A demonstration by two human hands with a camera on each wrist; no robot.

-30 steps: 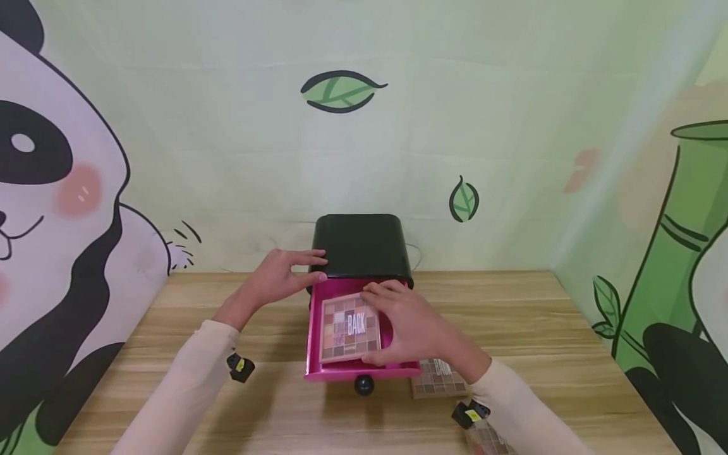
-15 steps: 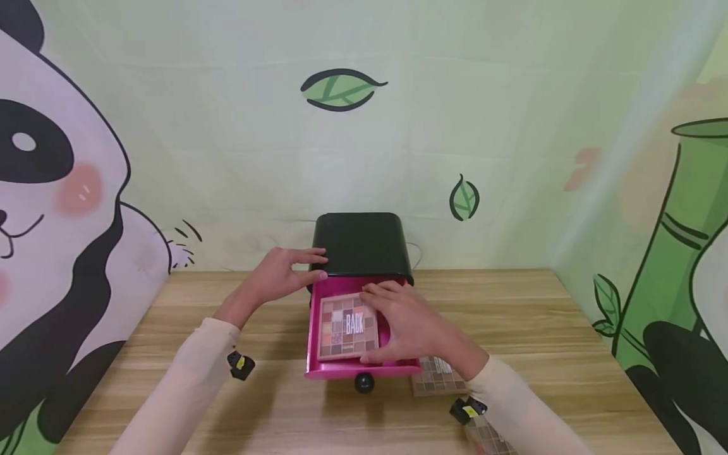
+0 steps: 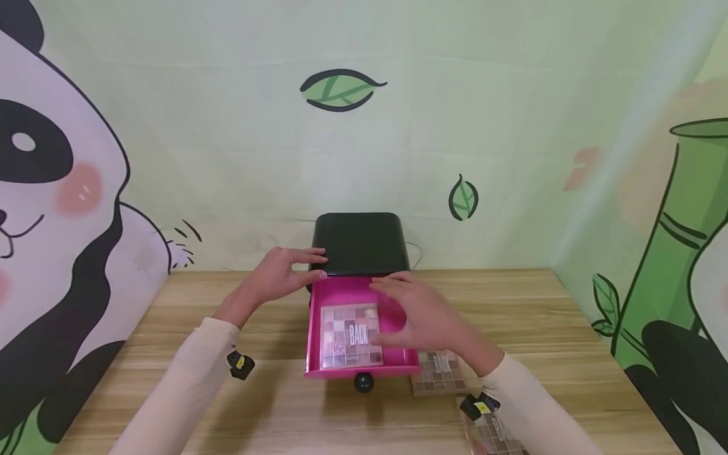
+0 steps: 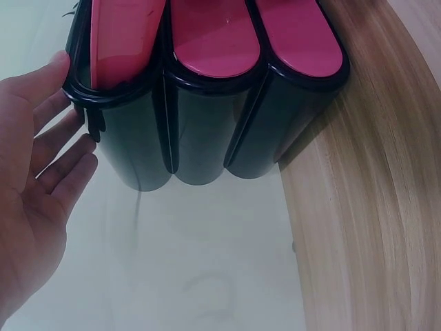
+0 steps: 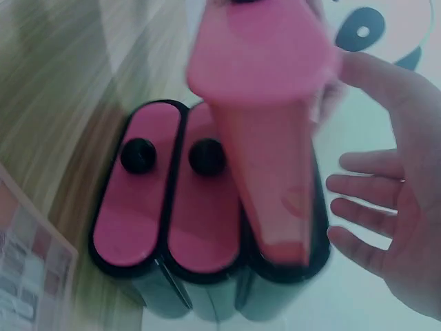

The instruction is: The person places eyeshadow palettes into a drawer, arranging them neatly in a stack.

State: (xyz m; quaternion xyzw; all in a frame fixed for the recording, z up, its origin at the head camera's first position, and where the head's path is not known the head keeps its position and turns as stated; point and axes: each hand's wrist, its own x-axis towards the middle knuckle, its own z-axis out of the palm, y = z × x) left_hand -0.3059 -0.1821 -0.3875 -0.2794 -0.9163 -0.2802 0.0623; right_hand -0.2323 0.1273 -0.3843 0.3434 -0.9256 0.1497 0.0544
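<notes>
- The right hand (image 3: 423,316) hovers with fingers straight and spread over the right part of the pink drawer (image 3: 341,294), holding nothing; the right wrist view shows the same hand (image 5: 396,207) with fingers splayed wide and apart from the drawer.
- The eyeshadow palette (image 3: 351,335) lies flat in the drawer, at about 8 o'clock from the right hand and just beside its thumb; whether they touch cannot be told.
- The palette's long axis runs roughly 12 to 6 o'clock, and its "BACK" lettering reads upright toward the person.
- The drawer is pulled out toward 6 o'clock from the black drawer cabinet (image 3: 360,243), its black knob (image 3: 363,382) at the front edge.
- The left hand (image 3: 279,277) rests flat against the cabinet's left side at about 10 o'clock from the palette, fingers straight; the left wrist view shows its fingertips (image 4: 58,69) at the cabinet's rim.
- A second palette (image 3: 439,373) lies on the wooden table (image 3: 569,354) at 4 o'clock from the drawer, and a third palette (image 3: 495,436) lies nearer the person.
</notes>
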